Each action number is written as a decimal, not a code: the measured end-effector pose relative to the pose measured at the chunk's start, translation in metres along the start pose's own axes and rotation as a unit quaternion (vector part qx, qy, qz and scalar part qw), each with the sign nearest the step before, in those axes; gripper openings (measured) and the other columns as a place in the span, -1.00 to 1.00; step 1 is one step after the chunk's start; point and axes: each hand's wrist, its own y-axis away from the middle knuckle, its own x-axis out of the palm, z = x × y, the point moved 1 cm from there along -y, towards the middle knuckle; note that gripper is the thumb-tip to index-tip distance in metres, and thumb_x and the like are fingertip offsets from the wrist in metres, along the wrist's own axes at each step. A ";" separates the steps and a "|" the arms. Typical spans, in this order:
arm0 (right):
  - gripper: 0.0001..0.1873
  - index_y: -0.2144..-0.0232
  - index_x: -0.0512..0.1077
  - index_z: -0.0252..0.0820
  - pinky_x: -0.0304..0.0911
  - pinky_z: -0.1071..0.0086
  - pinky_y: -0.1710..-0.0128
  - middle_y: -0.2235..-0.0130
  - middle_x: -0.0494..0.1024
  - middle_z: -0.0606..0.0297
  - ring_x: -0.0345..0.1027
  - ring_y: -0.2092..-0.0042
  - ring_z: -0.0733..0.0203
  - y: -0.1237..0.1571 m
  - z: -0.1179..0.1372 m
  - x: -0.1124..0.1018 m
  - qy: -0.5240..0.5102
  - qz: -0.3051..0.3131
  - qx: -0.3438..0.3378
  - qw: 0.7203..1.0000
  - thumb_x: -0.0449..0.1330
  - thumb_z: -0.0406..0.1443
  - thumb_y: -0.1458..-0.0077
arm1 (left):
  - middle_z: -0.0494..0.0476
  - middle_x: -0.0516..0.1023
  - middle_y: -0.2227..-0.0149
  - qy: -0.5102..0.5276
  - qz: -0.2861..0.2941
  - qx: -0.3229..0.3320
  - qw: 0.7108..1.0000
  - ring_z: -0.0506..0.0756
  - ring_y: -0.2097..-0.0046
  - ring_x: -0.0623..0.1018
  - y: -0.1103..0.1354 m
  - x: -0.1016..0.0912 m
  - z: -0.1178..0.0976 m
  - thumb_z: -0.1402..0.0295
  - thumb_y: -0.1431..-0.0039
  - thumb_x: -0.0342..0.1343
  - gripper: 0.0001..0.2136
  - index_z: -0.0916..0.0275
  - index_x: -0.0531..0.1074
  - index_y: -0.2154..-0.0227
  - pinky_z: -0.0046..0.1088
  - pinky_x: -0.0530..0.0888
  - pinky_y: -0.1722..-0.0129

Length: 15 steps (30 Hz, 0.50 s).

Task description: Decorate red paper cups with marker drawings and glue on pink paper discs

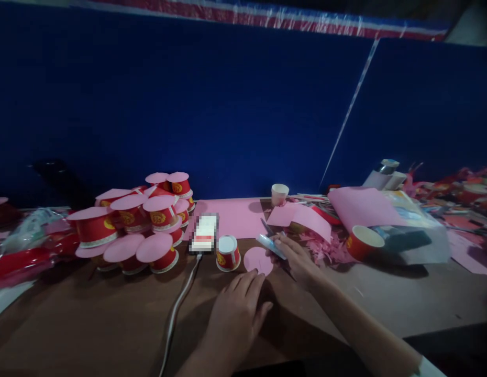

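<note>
A round pink paper disc (258, 261) lies flat on the brown table, with a fine line or crease across it. My left hand (239, 309) rests palm down, fingers stretched out, and its fingertips touch the disc's near edge. Just above the disc's right side, my right hand (294, 256) grips a pale blue-and-white tube (272, 245), which looks like a glue tube. Left of the disc stands a small red paper cup (228, 253), upside down with its white base up. A dark pointed thing (267, 226) shows behind the tube; I cannot make out its kind.
Red cups topped with pink discs (128, 217) are stacked at left. A phone (204, 233) with a white cable (176, 309) lies by a pink sheet (231, 214). At right are pink scraps (325, 248), a red cup (363, 243) and a white cup (280, 193). A blue partition (228, 104) stands behind.
</note>
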 end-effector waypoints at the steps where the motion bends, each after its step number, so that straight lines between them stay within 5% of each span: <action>1: -0.72 0.34 0.35 -0.17 0.17 0.45 0.47 0.42 0.43 0.32 0.27 0.44 0.30 0.005 0.006 0.003 0.027 0.021 -0.006 0.999 0.00 -0.10 -0.17 | 0.27 0.39 -0.08 -0.010 -0.031 0.004 0.999 0.19 -0.07 0.40 0.003 -0.009 0.002 0.29 -0.18 -0.01 -0.57 0.25 0.18 -0.10 -0.23 0.42 0.04; 4: -0.74 0.30 0.36 -0.18 0.19 0.45 0.44 0.44 0.39 0.35 0.24 0.44 0.31 0.022 0.025 0.016 0.140 0.116 -0.001 0.983 -0.02 -0.15 -0.20 | 0.33 0.33 -0.12 -0.058 -0.086 0.015 0.994 0.23 -0.11 0.34 0.007 -0.032 0.010 0.30 -0.15 0.03 -0.48 0.30 0.08 -0.16 -0.21 0.39 0.01; 10: -0.81 0.31 0.39 -0.13 0.23 0.43 0.23 0.28 0.50 0.32 0.33 0.24 0.23 0.052 0.046 0.047 0.251 0.193 -0.034 0.948 -0.03 -0.34 -0.17 | 0.16 0.54 0.34 -0.120 -0.001 0.115 0.986 0.17 0.33 0.51 0.014 -0.042 0.026 0.41 -0.10 0.05 -0.70 0.33 0.30 0.07 -0.21 0.46 0.28; 15: -0.83 0.29 0.41 -0.15 0.22 0.47 0.29 0.32 0.52 0.31 0.35 0.30 0.24 0.058 0.039 0.062 0.305 0.218 -0.033 0.926 0.04 -0.26 -0.13 | 0.07 0.50 0.46 -0.150 0.025 0.107 0.982 0.12 0.45 0.47 0.027 -0.043 0.037 0.44 -0.06 0.08 -0.90 0.26 0.34 0.32 -0.34 0.38 0.47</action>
